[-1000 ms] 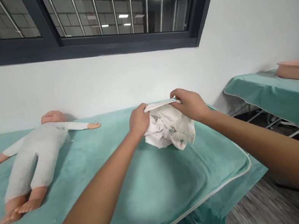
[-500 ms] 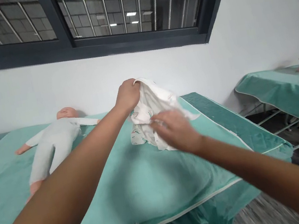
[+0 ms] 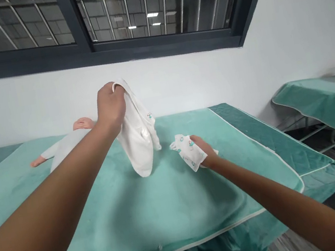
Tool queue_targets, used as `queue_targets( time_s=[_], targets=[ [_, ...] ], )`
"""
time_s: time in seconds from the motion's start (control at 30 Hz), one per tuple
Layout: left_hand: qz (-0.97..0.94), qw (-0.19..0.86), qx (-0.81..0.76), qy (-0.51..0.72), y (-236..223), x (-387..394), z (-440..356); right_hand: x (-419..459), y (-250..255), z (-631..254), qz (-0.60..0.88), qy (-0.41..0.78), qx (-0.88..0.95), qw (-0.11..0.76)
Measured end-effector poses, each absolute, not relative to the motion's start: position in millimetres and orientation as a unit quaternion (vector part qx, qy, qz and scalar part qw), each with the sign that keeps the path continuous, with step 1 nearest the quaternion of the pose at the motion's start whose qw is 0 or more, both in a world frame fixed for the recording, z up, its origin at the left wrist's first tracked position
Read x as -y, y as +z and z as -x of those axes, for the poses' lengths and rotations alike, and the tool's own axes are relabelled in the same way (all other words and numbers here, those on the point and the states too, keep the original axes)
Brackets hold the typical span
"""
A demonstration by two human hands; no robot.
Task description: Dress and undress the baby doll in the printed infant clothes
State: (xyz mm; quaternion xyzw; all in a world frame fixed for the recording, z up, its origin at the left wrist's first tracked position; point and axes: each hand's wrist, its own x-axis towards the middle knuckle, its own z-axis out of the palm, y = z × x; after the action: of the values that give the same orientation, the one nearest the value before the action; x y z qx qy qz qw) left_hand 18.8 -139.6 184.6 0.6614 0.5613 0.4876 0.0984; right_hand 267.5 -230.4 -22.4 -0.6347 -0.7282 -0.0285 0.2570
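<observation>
**Two single-handed grips leave room for slips and twists**

The left hand (image 3: 110,107) is raised and closed around the upper edge of a white garment (image 3: 140,143), which hangs down in a long fold above the teal cover (image 3: 172,211). Lower and to the right, the right hand (image 3: 206,151) has a small printed cloth (image 3: 190,152) bunched at its fingers; the cloth hides most of them, so how firm that grasp is cannot be told. A gap separates the two pieces of fabric.

The likeliest fault is a slip on the left. All the garment's weight seems to hang from one pinched edge, so a loosened thumb would let it drop in a heap. Held at a single point, it may also twist, and its openings would then be hard to find. On the right, the crumpled cloth could fold over on itself, because nothing holds its free corner flat.

A further hazard is the doll (image 3: 69,145), lying on the cover with its lower part hidden behind the left forearm (image 3: 55,206). With that view blocked, a sweep of the arm to the left could knock the doll, or drag the hanging fabric across it unnoticed.
</observation>
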Motion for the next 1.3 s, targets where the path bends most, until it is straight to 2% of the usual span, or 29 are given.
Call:
queue_targets(
  time_s=[0.13, 0.23, 0.37, 0.43, 0.53, 0.6, 0.73, 0.83, 0.97, 1.13, 1.23, 1.3],
  targets=[
    [-0.701, 0.098, -0.576, 0.409, 188, 152, -10, 264, -3, -320, 0.658, -0.113, 0.715, 0.207],
    [-0.748, 0.136, -0.552, 0.343, 188, 155, -9, 291, -1, -348, 0.668, -0.156, 0.702, 0.192],
    [-0.777, 0.202, -0.516, 0.297, 181, 149, -9, 309, -27, -359, 0.659, -0.091, 0.724, 0.185],
    [-0.779, 0.213, -0.509, 0.298, 175, 148, -9, 311, -37, -355, 0.661, -0.044, 0.733, 0.152],
    [-0.789, 0.221, -0.49, 0.298, 167, 153, -10, 312, -25, -336, 0.68, -0.048, 0.722, 0.117],
    [-0.793, 0.225, -0.483, 0.296, 164, 160, -12, 310, 2, -308, 0.68, -0.046, 0.713, 0.165],
    [-0.81, 0.235, -0.457, 0.283, 167, 176, -20, 282, 61, -227, 0.592, 0.13, 0.7, 0.376],
    [-0.838, 0.218, -0.419, 0.272, 174, 185, -20, 242, 90, -181, 0.525, 0.129, 0.69, 0.481],
    [-0.851, 0.173, -0.409, 0.282, 181, 186, 0, 202, 117, -161, 0.496, 0.019, 0.712, 0.497],
    [-0.856, 0.098, -0.456, 0.224, 161, 172, 42, 192, 130, -171, 0.499, -0.093, 0.737, 0.447],
    [-0.818, 0.039, -0.516, 0.25, 138, 161, 64, 187, 113, -188, 0.535, -0.07, 0.736, 0.408],
    [-0.783, 0.043, -0.555, 0.278, 125, 155, 77, 182, 97, -201, 0.565, -0.012, 0.715, 0.412]
  ],
)
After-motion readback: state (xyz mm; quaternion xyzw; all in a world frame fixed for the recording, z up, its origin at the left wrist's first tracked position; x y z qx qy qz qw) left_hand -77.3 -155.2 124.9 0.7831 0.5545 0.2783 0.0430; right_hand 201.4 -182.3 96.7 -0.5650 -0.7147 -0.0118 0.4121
